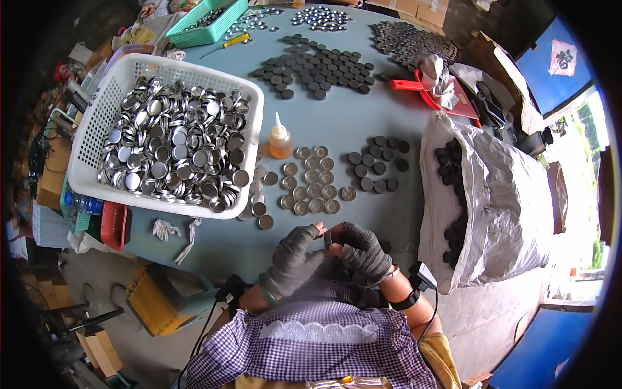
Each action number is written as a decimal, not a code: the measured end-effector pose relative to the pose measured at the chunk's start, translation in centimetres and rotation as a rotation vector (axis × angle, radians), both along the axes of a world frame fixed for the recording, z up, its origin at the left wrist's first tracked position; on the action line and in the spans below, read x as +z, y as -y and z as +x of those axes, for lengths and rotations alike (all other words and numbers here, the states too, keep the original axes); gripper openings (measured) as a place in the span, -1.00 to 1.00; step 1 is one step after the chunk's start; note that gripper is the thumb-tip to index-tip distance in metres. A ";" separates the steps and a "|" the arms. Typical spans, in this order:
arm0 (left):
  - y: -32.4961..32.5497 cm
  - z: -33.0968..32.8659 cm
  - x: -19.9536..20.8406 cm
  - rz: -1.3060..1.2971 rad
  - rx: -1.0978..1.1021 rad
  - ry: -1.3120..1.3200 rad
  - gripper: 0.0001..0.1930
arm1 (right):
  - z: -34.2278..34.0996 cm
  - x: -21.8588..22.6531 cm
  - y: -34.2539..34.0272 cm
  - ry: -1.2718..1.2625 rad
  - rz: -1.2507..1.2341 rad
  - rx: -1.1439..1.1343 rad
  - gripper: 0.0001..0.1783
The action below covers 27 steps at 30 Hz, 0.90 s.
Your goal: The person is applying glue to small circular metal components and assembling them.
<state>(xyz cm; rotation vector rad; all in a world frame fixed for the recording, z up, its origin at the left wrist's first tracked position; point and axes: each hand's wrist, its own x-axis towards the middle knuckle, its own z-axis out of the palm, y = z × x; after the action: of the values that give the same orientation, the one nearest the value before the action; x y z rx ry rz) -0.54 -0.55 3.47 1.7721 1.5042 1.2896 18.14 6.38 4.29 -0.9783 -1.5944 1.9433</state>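
My two hands, in dark grey fingerless gloves, meet over the near edge of the table. My right hand (364,251) is closed, pinching a small dark disc (328,239) seen nearly edge-on. My left hand (295,258) is curled close beside it with its fingertips at the disc; what it grips is mostly hidden. Just beyond my hands, several shallow silvery metal caps (315,190) stand in loose rows, hollow side up. To their right lies a group of black round discs (367,170). More metal caps (259,209) lie to the left.
A white perforated basket (256,123) heaped with metal caps stands left. Beyond the rows is a squeeze bottle (280,141) with amber liquid. A white sack (502,207) of black pieces lies right. Farther back are dark discs (317,68), a red dustpan (424,91) and a green basket (207,24).
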 end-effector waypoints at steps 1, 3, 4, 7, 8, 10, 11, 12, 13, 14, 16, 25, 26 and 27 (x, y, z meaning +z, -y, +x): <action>-0.2 0.0 0.0 0.000 0.009 -0.009 -0.40 | 0.0 -0.7 -0.4 0.003 0.001 0.001 -0.58; -0.2 -0.2 -0.2 -0.003 0.024 -0.019 -0.39 | -0.3 -2.2 -1.5 0.000 0.091 -0.057 -0.63; -0.3 -0.2 -0.5 0.009 0.059 0.035 -0.39 | -0.5 -2.0 -2.5 0.003 0.091 -0.055 -0.63; 0.0 -0.8 -1.5 -0.001 0.138 0.108 -0.39 | -1.2 -2.2 -6.2 0.532 0.586 -0.101 -0.67; 0.3 -1.2 -1.8 -0.022 0.176 0.125 -0.39 | -0.9 -3.5 -7.1 0.549 0.753 -0.162 -0.69; 0.8 -1.8 -2.3 -0.031 0.205 0.109 -0.42 | -0.6 -5.4 -8.4 0.564 0.914 -0.222 -0.70; 1.0 -2.1 -2.6 -0.040 0.236 0.113 -0.46 | -0.6 -6.1 -8.9 0.610 0.964 -0.195 -0.73; 1.3 -2.5 -2.9 -0.050 0.271 0.117 -0.50 | -0.9 -6.1 -9.2 0.655 1.015 -0.164 -0.76; 1.7 -2.8 -3.1 -0.058 0.280 0.131 -0.54 | -1.2 -6.0 -9.4 0.770 0.912 -0.096 -0.75; 1.9 -3.1 -3.2 -0.062 0.284 0.132 -0.54 | -1.4 -6.2 -9.5 0.770 0.909 -0.091 -0.75; 2.6 -3.5 -3.4 -0.130 0.261 0.115 -0.57 | -1.7 -6.6 -9.2 0.867 0.995 -0.037 -0.75; 3.9 -1.5 -2.9 -0.242 -0.013 -0.322 -0.47 | -1.9 -5.9 -9.9 1.076 0.842 0.067 -0.74; 3.8 -1.2 -3.0 -0.240 -0.013 -0.325 -0.47 | -1.5 -5.5 -9.0 0.951 0.990 -0.062 -0.72; 3.8 -0.8 -3.1 -0.280 -0.016 -0.352 -0.49 | -1.2 -5.0 -7.9 0.816 1.130 -0.189 -0.70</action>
<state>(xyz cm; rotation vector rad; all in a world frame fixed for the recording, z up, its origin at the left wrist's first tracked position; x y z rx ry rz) -1.36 -4.37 0.37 1.8809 1.7536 0.7373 16.90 14.27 -0.67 -1.3141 -2.4000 0.2369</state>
